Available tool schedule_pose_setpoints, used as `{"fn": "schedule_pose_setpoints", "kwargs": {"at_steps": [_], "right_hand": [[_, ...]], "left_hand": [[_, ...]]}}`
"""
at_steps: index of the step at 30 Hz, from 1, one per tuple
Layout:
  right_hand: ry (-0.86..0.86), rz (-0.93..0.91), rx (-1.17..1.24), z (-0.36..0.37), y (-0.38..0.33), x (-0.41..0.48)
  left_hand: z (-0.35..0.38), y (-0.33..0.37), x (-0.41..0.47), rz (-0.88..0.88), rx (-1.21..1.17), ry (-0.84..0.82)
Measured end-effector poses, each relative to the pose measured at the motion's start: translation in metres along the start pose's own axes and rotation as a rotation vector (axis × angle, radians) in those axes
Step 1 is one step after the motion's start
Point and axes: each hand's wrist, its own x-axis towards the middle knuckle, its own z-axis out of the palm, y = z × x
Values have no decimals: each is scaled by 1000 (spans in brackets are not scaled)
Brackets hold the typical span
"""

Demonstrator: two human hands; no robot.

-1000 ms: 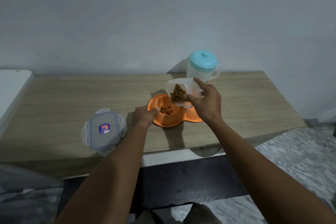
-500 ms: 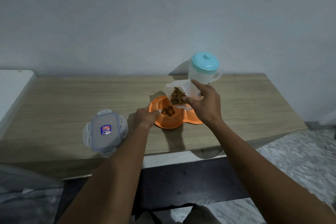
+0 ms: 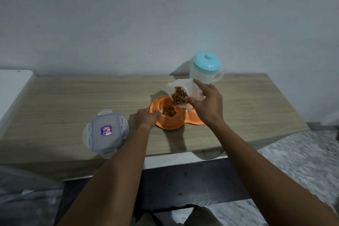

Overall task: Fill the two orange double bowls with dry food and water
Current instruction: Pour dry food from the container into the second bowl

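A clear plastic lid (image 3: pixel 106 131) with four clip flaps and a small printed label lies flat near the front edge of a wooden table (image 3: pixel 73 97), at about 8 o'clock from the orange bowl (image 3: pixel 174 115). The left hand (image 3: pixel 146 118) rests on the tabletop at the bowl's 9 o'clock rim, its fingertips curled over the edge and pressing on it. The double bowl sits near the middle of the table, its long axis running left to right and dipping slightly toward the front on the right; only one such bowl can be seen. Its left cup holds a small heap of brown dry food (image 3: pixel 169 111), while its right cup is mostly hidden behind the right hand (image 3: pixel 208 105). That hand is clamped around a clear tub (image 3: pixel 185 90) held above the bowl at roughly 1 o'clock, thumb on the lower side and fingers over the top. The tub is tipped on its side, its open mouth pointing down and to the left (toward the left cup), with more brown pellets piled at its lip. Behind it, at 1 o'clock near the wall, stands an upright clear jug (image 3: pixel 206 73) with a pale blue lid, its handle facing right.
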Motion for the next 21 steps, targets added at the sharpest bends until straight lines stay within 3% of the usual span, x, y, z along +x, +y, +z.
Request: {"fn": "schedule_pose_setpoints", "kwargs": {"at_steps": [12,21], "right_hand": [[-5,105,82,-1,-2,0],[104,624,660,-2,5,-1]], "left_hand": [[-1,-2,2,-10,23,-5],[-2,3,-3,34,88,-23]]}}
